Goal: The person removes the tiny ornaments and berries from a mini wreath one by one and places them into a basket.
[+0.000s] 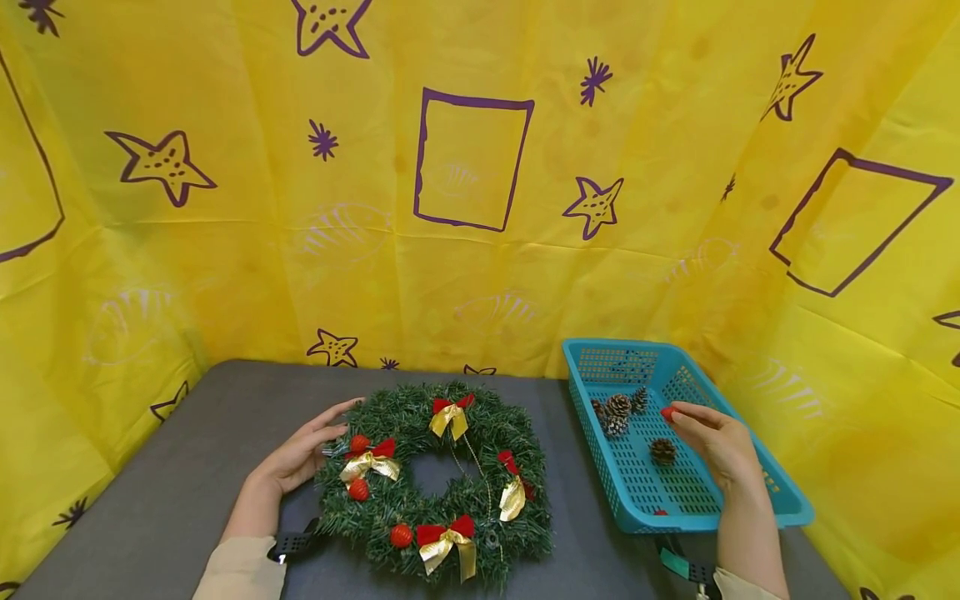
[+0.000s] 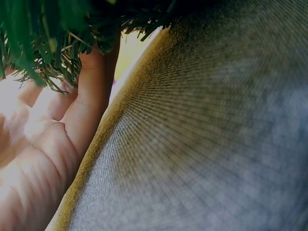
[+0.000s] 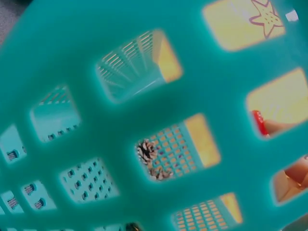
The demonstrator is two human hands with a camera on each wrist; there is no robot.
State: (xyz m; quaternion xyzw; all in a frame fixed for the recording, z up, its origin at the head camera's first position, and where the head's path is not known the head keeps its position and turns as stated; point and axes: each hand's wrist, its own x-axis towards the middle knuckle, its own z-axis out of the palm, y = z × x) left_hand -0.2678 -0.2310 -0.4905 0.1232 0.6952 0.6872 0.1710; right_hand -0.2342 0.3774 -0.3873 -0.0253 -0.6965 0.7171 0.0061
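A green Christmas wreath with red-and-gold bows and several red balls lies on the dark grey table. Straight fingers of my left hand touch its left edge; in the left wrist view, greenery covers their tips. Over the blue basket, my right hand pinches a small red ornament between thumb and fingers. Through the basket's holes, the right wrist view shows part of this red ornament at the fingertips.
Several pine cones sit toward the basket's back left, and another pine cone lies nearer its middle. A bit of red shows by the near wall. Yellow patterned cloth hangs behind the table and along both sides.
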